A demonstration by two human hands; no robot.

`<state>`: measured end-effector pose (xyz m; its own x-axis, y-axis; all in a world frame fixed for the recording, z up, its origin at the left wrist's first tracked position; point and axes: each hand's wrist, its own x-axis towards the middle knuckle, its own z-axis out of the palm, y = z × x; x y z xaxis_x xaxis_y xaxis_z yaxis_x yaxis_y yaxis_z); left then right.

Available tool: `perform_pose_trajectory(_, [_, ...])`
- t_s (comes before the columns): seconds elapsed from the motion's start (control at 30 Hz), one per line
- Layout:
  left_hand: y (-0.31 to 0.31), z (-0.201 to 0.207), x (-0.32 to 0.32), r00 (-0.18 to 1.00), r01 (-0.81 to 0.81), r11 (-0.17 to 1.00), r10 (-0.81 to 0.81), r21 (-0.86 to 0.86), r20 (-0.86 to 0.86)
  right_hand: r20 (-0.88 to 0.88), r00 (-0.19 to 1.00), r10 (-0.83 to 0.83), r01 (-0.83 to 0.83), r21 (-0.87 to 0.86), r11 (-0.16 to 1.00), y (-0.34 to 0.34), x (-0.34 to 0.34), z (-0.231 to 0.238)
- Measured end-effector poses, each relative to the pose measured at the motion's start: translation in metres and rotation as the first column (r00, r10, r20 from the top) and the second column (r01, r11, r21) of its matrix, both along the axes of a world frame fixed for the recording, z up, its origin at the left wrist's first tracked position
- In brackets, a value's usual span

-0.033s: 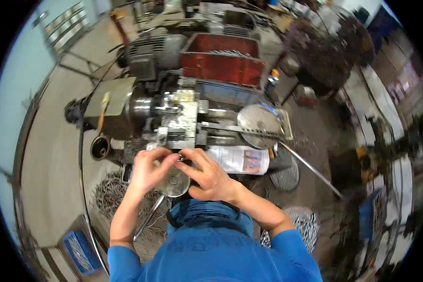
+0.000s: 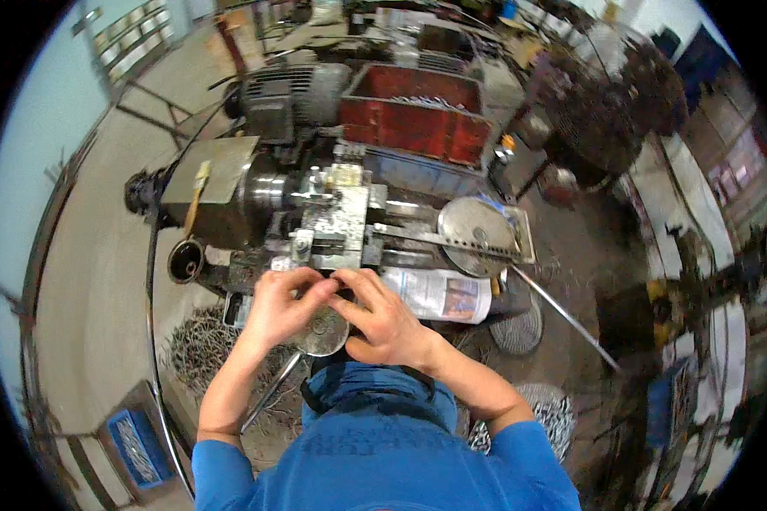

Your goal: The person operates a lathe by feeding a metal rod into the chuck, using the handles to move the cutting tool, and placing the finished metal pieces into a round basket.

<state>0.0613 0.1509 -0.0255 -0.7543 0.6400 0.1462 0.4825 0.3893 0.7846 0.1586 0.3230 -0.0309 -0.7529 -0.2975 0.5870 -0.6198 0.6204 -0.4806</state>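
Observation:
My left hand [image 2: 288, 300] and my right hand [image 2: 382, 317] meet fingertip to fingertip in front of the lathe-like machine [image 2: 337, 217]. Both are closed in a pinch around a small metal part, which the fingers now almost wholly hide; its exact kind cannot be made out. Just below the fingers is a round metal handwheel [image 2: 322, 334], partly covered by my hands. A steel lever [image 2: 269, 393] slants down and left from it. A printed paper sheet [image 2: 426, 294] lies right of my right hand.
Behind the machine stand a red bin [image 2: 413, 128] of metal pieces and a motor [image 2: 290, 94]. A brush [image 2: 197, 198] rests over a dark cup [image 2: 185, 261]. A round metal plate [image 2: 475, 234] sits at right. Metal shavings [image 2: 200, 345] and a blue crate [image 2: 138, 449] lie lower left.
The whole view has shifted slightly, with the machine appearing a little lower and farther right. My hands stay together; the shiny small part between the fingertips shows less now.

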Motion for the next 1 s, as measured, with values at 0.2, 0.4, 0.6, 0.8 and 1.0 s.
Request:
perform_pose_trajectory(0.2, [-0.006,-0.005,0.004,0.985,0.076,0.978,-0.103,0.192,0.139,-0.031,0.999,-0.007,0.008,0.030,1.000,-0.010,-0.005,0.009])
perform_pose_trajectory(0.4, [-0.020,0.004,-0.003,0.962,0.124,0.988,-0.143,0.095,0.231,-0.013,0.997,0.077,-0.075,0.128,0.989,-0.008,-0.023,0.010])
perform_pose_trajectory(0.6, [-0.030,-0.004,-0.015,0.955,0.108,0.952,-0.179,0.286,0.235,-0.003,0.984,0.177,-0.172,0.222,0.960,-0.013,-0.045,0.020])
perform_pose_trajectory(0.8, [-0.049,0.004,-0.034,0.962,0.096,0.948,-0.167,0.302,0.216,0.060,0.960,0.274,-0.279,0.283,0.917,-0.023,-0.074,0.029])
perform_pose_trajectory(1.0, [-0.063,0.003,-0.050,0.935,0.056,0.958,-0.149,0.282,0.321,0.059,0.947,0.314,-0.319,0.241,0.917,-0.035,-0.099,0.029])
